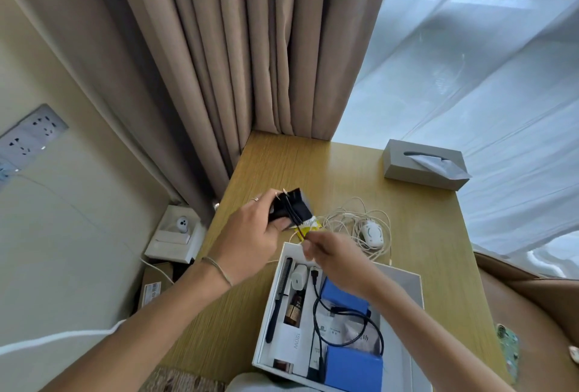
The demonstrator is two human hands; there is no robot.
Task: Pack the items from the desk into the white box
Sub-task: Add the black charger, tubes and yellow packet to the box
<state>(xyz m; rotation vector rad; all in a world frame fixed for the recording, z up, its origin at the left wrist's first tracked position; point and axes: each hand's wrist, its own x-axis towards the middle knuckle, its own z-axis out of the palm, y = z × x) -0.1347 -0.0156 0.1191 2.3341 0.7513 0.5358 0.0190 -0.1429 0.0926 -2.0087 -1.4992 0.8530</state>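
**Black adapter + cable held over box, mid-pack**

Step in hand, as I read it: tidying the black adapter [289,208] and its cable before it goes in. Left hand [250,235] has it raised above the tabletop [423,250], just beyond the far edge of the white box [261,322]; fingers clenched round the black body. Right hand [329,255] is close beside, fingers pinched on the thin black cable [297,225] where it leaves the adapter. Something yellow shows just behind the hands; can't tell what it is.

White box sits at the near side of the tabletop, already fairly full: black comb [280,294] along the left wall, white charger [299,277], small brown bottle [296,308], white 120W carton [293,347], two blue boxes [354,369], grey pouches, and another black cord [351,313] looping across them.

Still out on the tabletop: tangle of white cables [351,222] w/ a white oval gadget [372,233] in it, just beyond the box. Grey tissue box [423,164] at far right, well apart; prob. not for packing.

Next move, my guess: coil the cable snug against the adapter, then lower the bundle into a free gap. Space is tight, so the loose cord already in there may need pushing aside. White tangle would follow.
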